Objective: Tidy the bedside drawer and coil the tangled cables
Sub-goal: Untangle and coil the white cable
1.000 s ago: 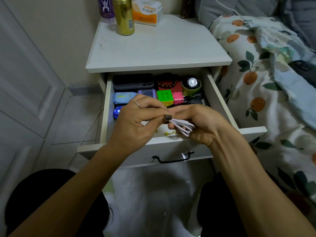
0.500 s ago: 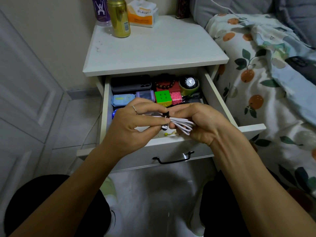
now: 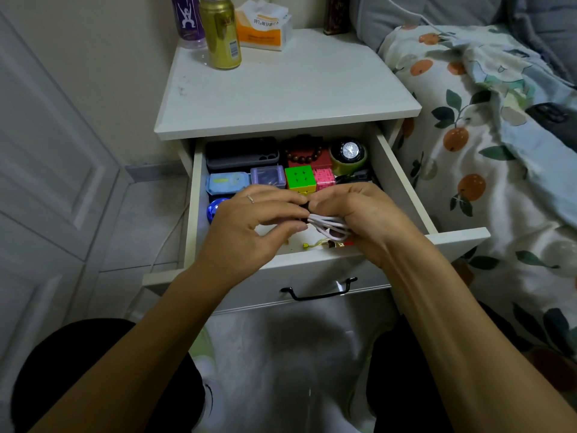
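The white bedside drawer (image 3: pixel 402 170) stands pulled open below the nightstand top. Over its front half, my right hand (image 3: pixel 368 220) grips a bundle of looped white cable (image 3: pixel 329 225). My left hand (image 3: pixel 249 226) meets it from the left, fingers curled and pinching the cable's dark plug end between the two hands. Behind the hands lie a dark phone case (image 3: pixel 242 154), a blue case (image 3: pixel 228 182), a purple box (image 3: pixel 268 176), a green cube (image 3: pixel 299 179), a pink cube (image 3: pixel 324 179), a bead bracelet (image 3: pixel 304 154) and a watch (image 3: pixel 348 150).
On the nightstand top (image 3: pixel 290 89) stand a gold can (image 3: pixel 221 31), a purple bottle (image 3: pixel 187 20) and a tissue pack (image 3: pixel 263 26). A bed with a fruit-print duvet (image 3: pixel 487 145) is at the right. A white door (image 3: pixel 46 151) is at the left. Small yellow bits (image 3: pixel 315 244) lie on the drawer floor.
Both hands sank slightly lower over the drawer, still working the white cable together. The dark plug end has moved from sticking out to being tucked between the fingers.
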A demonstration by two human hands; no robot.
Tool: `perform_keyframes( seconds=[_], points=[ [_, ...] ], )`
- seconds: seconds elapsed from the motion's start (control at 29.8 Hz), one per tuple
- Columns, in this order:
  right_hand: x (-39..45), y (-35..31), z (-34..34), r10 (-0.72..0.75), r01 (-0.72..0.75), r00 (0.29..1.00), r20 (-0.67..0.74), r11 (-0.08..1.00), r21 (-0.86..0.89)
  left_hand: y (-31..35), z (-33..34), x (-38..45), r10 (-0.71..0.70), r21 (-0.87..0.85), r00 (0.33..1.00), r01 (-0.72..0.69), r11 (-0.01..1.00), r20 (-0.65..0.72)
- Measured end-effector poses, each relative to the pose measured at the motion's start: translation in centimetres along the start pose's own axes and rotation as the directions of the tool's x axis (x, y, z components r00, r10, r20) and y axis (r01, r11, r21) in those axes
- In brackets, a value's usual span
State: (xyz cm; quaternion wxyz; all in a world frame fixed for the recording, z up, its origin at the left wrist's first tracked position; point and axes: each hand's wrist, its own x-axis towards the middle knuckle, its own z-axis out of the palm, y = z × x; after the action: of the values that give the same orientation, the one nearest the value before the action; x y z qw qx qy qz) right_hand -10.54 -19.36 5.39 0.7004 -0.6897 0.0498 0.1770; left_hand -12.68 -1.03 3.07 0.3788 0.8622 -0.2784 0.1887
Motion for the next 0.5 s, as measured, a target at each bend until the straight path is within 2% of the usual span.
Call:
perform_keyframes(
  seconds=[0.13,0.3,0.4,0.5],
  points=[
    [0.08,0.04,-0.1,0.04,-0.04,0.999,0.003,0.999,0.017,-0.28,-0.34,0.17,0.11,0.121,0.993,-0.114,0.986,0.041],
    [0.52,0.46,-0.1,0.091,-0.097,0.995,0.044,0.985,0.145,-0.45,-0.05,0.06,0.221,0.287,0.974,-0.224,0.931,0.044],
    [0.63,0.64,-0.25,0.101,-0.115,0.991,0.093,0.98,0.164,-0.53,0.17,-0.01,0.211,0.268,0.977,-0.208,0.941,0.018],
    [0.74,0.6,-0.27,0.08,-0.086,0.995,0.064,0.991,0.101,-0.11,0.42,-0.19,0.124,0.202,0.99,-0.109,0.973,-0.062]
  ],
)
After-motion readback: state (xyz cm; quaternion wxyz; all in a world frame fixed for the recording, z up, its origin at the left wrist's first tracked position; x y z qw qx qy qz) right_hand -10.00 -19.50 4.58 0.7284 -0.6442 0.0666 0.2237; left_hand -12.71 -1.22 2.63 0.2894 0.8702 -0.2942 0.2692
